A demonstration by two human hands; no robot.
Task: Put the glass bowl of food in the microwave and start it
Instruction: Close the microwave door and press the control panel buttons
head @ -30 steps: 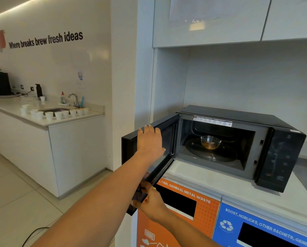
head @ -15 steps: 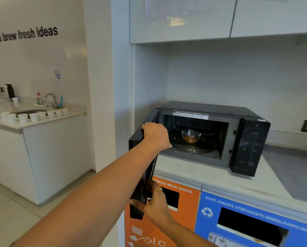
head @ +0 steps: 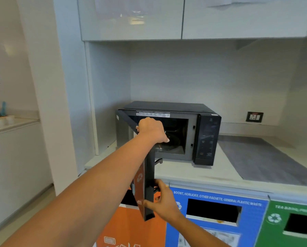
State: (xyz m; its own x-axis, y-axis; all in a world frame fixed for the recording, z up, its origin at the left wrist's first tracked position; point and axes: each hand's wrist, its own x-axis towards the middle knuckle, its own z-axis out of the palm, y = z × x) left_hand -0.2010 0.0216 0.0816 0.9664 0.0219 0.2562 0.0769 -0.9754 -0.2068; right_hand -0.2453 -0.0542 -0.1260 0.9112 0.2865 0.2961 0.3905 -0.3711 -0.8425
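Observation:
The black microwave (head: 167,106) stands on the counter with its door (head: 150,177) swung out toward me, seen almost edge-on. My left hand (head: 151,130) is curled over the door's top edge. My right hand (head: 160,200) grips the door's lower corner, thumb on the outer face. Inside the cavity part of the glass turntable (head: 172,146) shows. The glass bowl is hidden behind my left hand. The dark control panel (head: 207,139) is on the microwave's right side.
Below the counter sit orange (head: 129,229), blue (head: 211,195) and green (head: 292,209) waste bins with slots. A grey mat (head: 265,157) lies right of the microwave, under a wall socket (head: 255,117). Upper cabinets (head: 131,18) hang overhead. White cups (head: 1,121) stand on the left counter.
The door has swung from wide open toward the cavity with both hands on it. My view has shifted right, and the bowl is now hidden behind my left hand.

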